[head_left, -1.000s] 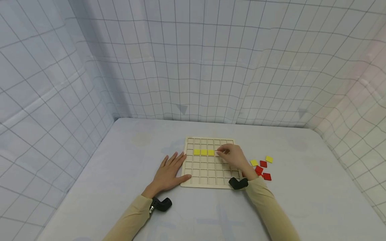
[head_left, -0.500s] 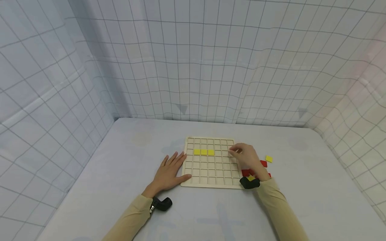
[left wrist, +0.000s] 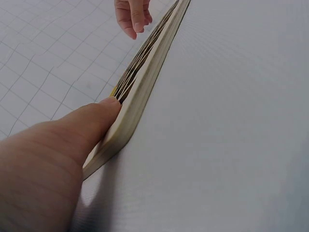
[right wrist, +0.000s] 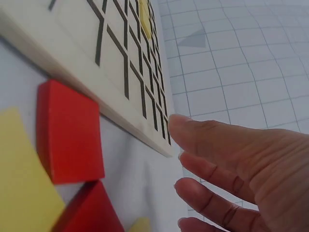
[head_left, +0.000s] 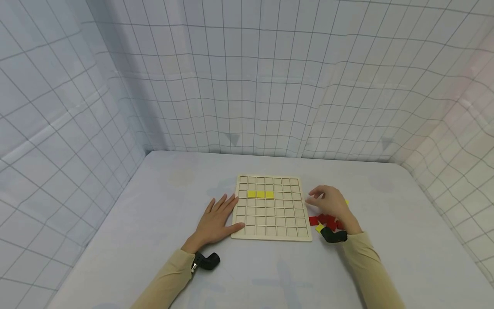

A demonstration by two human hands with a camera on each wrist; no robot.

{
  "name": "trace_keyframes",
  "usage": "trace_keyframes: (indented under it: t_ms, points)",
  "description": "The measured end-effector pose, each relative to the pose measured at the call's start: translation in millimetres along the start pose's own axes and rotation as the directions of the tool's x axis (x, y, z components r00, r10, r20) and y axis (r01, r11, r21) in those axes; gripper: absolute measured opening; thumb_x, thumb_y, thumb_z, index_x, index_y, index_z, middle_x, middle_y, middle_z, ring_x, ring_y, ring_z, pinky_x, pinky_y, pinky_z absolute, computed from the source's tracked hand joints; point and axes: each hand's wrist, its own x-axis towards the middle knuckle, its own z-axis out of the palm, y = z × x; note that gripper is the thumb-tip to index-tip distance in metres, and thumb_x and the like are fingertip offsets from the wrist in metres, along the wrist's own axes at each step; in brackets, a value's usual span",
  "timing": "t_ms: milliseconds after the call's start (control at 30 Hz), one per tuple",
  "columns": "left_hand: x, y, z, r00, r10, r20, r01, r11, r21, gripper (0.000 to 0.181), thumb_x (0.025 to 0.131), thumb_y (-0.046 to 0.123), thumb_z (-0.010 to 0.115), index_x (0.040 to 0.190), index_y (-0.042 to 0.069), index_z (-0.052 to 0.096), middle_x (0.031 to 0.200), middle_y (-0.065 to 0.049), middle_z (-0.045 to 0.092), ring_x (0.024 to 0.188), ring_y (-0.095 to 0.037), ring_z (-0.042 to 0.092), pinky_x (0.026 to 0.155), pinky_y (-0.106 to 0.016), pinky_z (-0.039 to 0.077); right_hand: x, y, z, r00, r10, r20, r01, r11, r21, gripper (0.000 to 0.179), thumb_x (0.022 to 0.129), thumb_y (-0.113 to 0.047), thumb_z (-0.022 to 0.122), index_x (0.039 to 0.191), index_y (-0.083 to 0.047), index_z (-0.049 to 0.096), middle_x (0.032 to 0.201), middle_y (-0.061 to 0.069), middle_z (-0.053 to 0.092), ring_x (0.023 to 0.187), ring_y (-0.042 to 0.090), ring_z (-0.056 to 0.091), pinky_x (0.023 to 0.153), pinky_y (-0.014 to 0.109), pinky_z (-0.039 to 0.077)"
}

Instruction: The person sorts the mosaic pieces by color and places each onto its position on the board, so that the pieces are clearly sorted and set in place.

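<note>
Fingers (right wrist: 200, 195) of the right hand (head_left: 331, 202) curve loosely, thumb well clear of the index finger, nothing in their hold, and they hover just off the right side of the pale board (head_left: 270, 219)! That gridded board lies flat near the middle of the table (head_left: 185, 176), between the two hands. Look at its third row from the far side: three yellow tiles (head_left: 260, 194) sit side by side, in the second, third and fourth compartments from the left. Over on the left edge, the left hand (head_left: 215, 221) spreads wide, fingers straight, thumb laid on the rim near the close corner, gripping nothing. Under the right wrist comes the clutter: red tiles (head_left: 329, 222) bunch on the table close to the board, one of them just beside its edge, with a loose yellow tile (head_left: 319, 228) against the black wrist camera (head_left: 335, 235). A second loose one, the far yellow tile (head_left: 347, 202), pokes out from behind the right hand, mostly hidden. How many lie in that pile, the arm doesn't let us tell. Further out, tan sleeves (head_left: 372, 270) reach in from the near side, and a white cloth with dark grid lines (head_left: 251, 86) hangs behind the table and along both sides.
</note>
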Motion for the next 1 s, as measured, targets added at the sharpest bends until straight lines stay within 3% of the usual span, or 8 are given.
trace_keyframes:
  t_ms: [300, 500, 1000]
  points:
    - [0.2, 0.3, -0.4, 1.000, -0.003, 0.002, 0.003, 1.000, -0.002, 0.085, 0.088, 0.060, 0.052, 0.152, 0.011, 0.024, 0.156, -0.004, 0.021, 0.143, -0.025, 0.010, 0.112, -0.048, 0.000, -3.0, 17.6, -16.1, 0.990, 0.079, 0.121, -0.074, 0.996, -0.053, 0.034, 0.080, -0.027, 0.077, 0.105, -0.005, 0.068, 0.100, 0.011, 0.061, 0.088, 0.028, 0.052, 0.068, 0.035, 0.047]
    - [0.5, -0.8, 0.0, 1.000, -0.006, 0.006, 0.006, 1.000, -0.002, 0.085, 0.088, 0.060, 0.051, 0.152, 0.012, 0.023, 0.156, -0.004, 0.020, 0.143, -0.024, 0.010, 0.113, -0.048, 0.001, -4.9, 24.5, -24.3, 0.974, 0.117, 0.191, -0.106, 0.992, -0.066, 0.031, 0.079, -0.022, 0.077, 0.102, -0.005, 0.068, 0.100, 0.010, 0.061, 0.087, 0.027, 0.052, 0.070, 0.036, 0.047]
    - [0.7, -2.2, 1.3, 1.000, 0.000, 0.005, 0.000, 1.000, 0.001, 0.085, 0.088, 0.060, 0.051, 0.152, 0.011, 0.023, 0.156, -0.003, 0.019, 0.143, -0.023, 0.009, 0.113, -0.048, 0.000, -4.5, 31.4, -29.4, 0.960, 0.155, 0.233, -0.141, 0.987, -0.076, 0.026, 0.080, -0.019, 0.076, 0.099, -0.004, 0.068, 0.092, 0.006, 0.061, 0.080, 0.023, 0.054, 0.065, 0.033, 0.048]
